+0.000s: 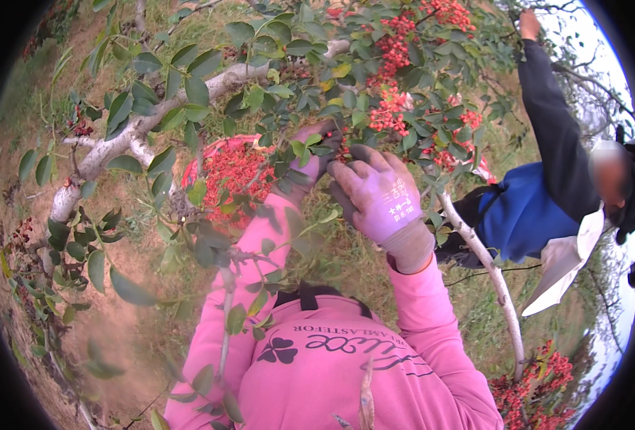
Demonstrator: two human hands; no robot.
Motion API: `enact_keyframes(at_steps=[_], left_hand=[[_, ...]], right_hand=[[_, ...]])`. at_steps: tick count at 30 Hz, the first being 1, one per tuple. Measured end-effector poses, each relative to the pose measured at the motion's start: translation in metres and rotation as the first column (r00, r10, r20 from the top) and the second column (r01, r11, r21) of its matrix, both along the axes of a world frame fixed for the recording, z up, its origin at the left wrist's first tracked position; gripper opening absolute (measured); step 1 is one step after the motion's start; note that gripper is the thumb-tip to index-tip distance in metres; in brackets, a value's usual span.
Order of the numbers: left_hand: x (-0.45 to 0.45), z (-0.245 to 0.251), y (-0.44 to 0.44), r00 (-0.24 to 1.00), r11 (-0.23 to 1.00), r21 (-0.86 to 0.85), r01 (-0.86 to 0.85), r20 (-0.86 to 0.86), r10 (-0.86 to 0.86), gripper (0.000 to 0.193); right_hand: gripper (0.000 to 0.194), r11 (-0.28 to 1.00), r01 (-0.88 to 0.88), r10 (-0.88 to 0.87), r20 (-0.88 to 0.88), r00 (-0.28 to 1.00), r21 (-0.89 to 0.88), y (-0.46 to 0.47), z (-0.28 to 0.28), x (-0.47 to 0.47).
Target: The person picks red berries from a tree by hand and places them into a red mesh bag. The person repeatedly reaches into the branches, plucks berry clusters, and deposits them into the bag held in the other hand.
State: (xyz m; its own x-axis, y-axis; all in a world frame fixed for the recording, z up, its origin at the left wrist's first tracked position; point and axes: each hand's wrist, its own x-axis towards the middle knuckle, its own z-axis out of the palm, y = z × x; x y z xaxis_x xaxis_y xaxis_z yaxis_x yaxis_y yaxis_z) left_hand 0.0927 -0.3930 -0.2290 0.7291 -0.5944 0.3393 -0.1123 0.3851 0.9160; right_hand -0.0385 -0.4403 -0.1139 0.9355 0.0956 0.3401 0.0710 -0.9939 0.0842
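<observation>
Both my hands wear purple gloves with dark, soiled fingers. My left hand (pixel 312 156) reaches among green leaves, partly hidden by them, its fingers bent beside a small bunch of red berries (pixel 343 153). Close by on the right, my right hand (pixel 379 191) has its back to the camera and its fingers curled towards the same bunch. Whether either hand grips a stem or berries cannot be seen. Behind my left forearm is a red-rimmed container (pixel 189 174) heaped with picked red berries (pixel 237 172), which look like Sichuan pepper.
A thick pale branch (pixel 151 121) arches across the upper left. Another bare branch (pixel 481 250) slants down at right. Berry clusters hang at upper right (pixel 390 110) and lower right (pixel 538 384). A person in blue (pixel 527 209) stands at right, one hand (pixel 530 24) raised into branches.
</observation>
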Motion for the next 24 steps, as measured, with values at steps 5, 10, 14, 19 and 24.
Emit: enact_keyframes(at_steps=[5, 10, 14, 19, 24], left_hand=[[0.007, -0.015, -0.003, 0.907, 0.905, 0.309, -0.293, 0.39, 0.16, 0.017], [0.001, -0.033, -0.013, 0.78, 0.765, 0.375, -0.524, 0.572, 0.254, 0.025], [-0.007, -0.033, -0.008, 0.851, 0.808, 0.383, -0.447, 0.459, 0.253, 0.026], [-0.02, -0.025, 0.004, 0.968, 0.908, 0.344, -0.239, 0.157, 0.195, 0.027], [-0.033, -0.024, 0.016, 0.975, 0.975, 0.218, -0.044, -0.205, 0.09, 0.029]], right_hand=[[0.022, 1.0, 0.001, -0.001, -0.006, 1.0, -0.012, 0.0, 0.0, 0.0], [0.021, 1.0, -0.014, 0.014, -0.021, 1.0, 0.015, -0.003, 0.0, 0.0], [0.021, 1.0, 0.001, -0.001, -0.011, 1.0, 0.026, -0.005, 0.001, -0.001], [0.019, 0.999, 0.025, -0.025, 0.006, 1.0, 0.031, -0.005, 0.001, -0.001], [0.017, 0.999, 0.027, -0.027, 0.004, 1.0, 0.033, -0.006, 0.0, -0.003]])
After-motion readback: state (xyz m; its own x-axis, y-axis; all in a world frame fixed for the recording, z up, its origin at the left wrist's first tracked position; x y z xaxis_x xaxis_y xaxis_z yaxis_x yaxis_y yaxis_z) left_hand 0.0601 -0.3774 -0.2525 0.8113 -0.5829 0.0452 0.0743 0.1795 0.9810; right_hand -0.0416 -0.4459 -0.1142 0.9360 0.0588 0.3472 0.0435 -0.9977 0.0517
